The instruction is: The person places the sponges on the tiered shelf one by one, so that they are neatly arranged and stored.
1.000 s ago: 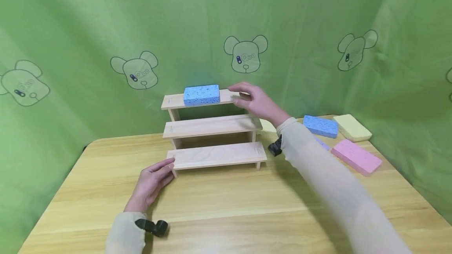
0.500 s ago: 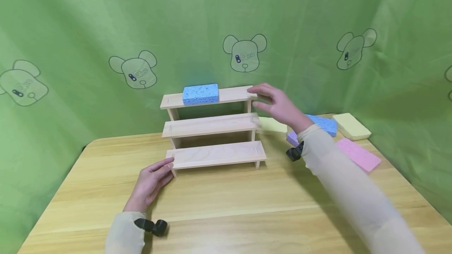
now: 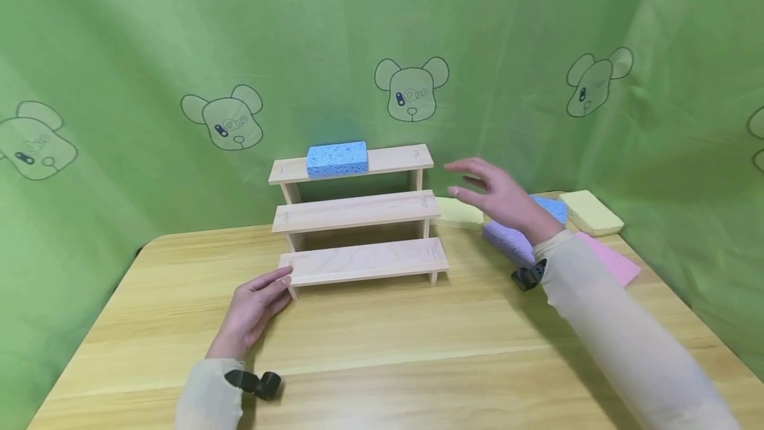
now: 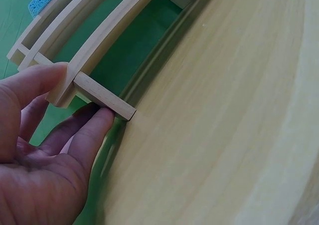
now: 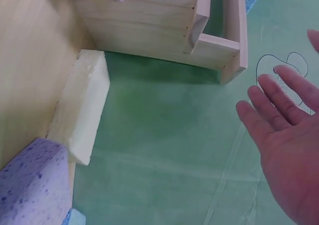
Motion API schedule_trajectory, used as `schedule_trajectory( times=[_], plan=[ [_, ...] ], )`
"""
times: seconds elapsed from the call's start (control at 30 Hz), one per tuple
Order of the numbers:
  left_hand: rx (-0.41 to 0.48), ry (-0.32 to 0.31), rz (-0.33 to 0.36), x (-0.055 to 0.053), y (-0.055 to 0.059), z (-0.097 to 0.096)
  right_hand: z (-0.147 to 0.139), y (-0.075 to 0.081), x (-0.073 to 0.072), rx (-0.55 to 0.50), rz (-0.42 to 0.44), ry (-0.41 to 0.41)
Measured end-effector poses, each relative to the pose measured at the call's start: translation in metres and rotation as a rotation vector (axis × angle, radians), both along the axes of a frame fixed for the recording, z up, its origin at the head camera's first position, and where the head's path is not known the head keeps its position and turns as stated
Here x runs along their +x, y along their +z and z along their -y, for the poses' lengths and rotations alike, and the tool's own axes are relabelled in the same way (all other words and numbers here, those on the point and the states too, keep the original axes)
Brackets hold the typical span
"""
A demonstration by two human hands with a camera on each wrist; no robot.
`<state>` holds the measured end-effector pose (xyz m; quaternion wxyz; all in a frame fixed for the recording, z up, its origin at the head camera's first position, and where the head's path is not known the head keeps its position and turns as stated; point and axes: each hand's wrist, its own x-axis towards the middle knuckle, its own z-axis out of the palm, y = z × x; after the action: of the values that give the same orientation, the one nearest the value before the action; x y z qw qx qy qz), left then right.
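Note:
A three-tier wooden step shelf (image 3: 358, 211) stands on the table, a blue sponge (image 3: 337, 159) lying on its top tier, left of the middle. At the front left corner, my left hand (image 3: 253, 310) holds the bottom tier. In the left wrist view its thumb (image 4: 47, 78) lies at the board's end and its fingers touch the short leg (image 4: 104, 96). My right hand (image 3: 501, 194) hovers off the shelf's right side, holding nothing. Its fingers (image 5: 269, 108) are spread and fairly straight in the right wrist view.
Right of the shelf lie a yellow sponge (image 3: 458, 213), a purple sponge (image 3: 507, 241), another blue sponge (image 3: 552, 208), a second yellow sponge (image 3: 592, 212) and a pink sponge (image 3: 609, 259). A green curtain (image 3: 322, 32) hangs behind the table (image 3: 382, 357).
My right hand has moved right and slightly down, away from the top tier, and the near yellow and purple sponges now show. My left hand stays at the shelf corner.

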<state>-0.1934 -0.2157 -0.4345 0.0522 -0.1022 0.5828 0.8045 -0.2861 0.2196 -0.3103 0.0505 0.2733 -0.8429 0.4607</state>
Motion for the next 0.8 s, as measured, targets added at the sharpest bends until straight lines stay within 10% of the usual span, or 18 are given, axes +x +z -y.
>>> schedule_trajectory(
  times=[0.8],
  plan=[
    [-0.018,0.005,0.000,0.000,0.000,0.000,-0.046,-0.029,0.029,0.157,0.060,-0.102]
  ],
)
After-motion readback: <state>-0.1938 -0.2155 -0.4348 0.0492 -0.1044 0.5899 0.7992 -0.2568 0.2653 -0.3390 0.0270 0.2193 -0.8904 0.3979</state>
